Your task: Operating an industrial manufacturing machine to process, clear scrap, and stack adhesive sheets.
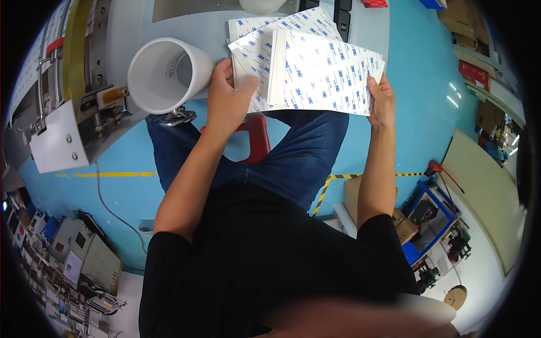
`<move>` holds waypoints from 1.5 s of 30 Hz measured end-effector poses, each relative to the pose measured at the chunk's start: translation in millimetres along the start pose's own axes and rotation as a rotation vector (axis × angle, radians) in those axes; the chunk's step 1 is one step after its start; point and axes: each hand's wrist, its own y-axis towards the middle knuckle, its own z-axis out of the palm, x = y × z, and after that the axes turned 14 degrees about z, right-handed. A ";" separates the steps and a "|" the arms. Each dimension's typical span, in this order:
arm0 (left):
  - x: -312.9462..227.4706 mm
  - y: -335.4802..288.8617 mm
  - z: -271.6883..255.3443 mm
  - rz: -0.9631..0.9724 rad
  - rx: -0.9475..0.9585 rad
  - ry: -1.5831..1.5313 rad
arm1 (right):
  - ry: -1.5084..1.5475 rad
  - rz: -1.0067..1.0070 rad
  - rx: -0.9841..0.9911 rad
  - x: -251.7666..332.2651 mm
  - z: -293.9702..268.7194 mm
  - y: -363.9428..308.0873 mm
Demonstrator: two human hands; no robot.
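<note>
A stack of white sheets with a repeated blue print is held between my two hands above my lap, at the table's near edge. My left hand grips the left side, thumb on top and the other fingers at or under the edge. My right hand pinches the right edge, its thumb on the top face. Across the left part of the sheets runs a narrow pale strip, looking like stacked edges or a fold. More printed sheets lie fanned out behind them on the table.
A large white open-ended cylinder lies left of my left hand, with a shiny metal piece below it. Machinery with a white bracket stands farther left. A black keyboard-like object sits behind the sheets. Below is a red stool.
</note>
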 end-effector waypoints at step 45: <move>45.3 -61.1 9.6 0.046 0.046 0.205 | -0.577 0.149 -0.188 -26.2 39.5 -16.0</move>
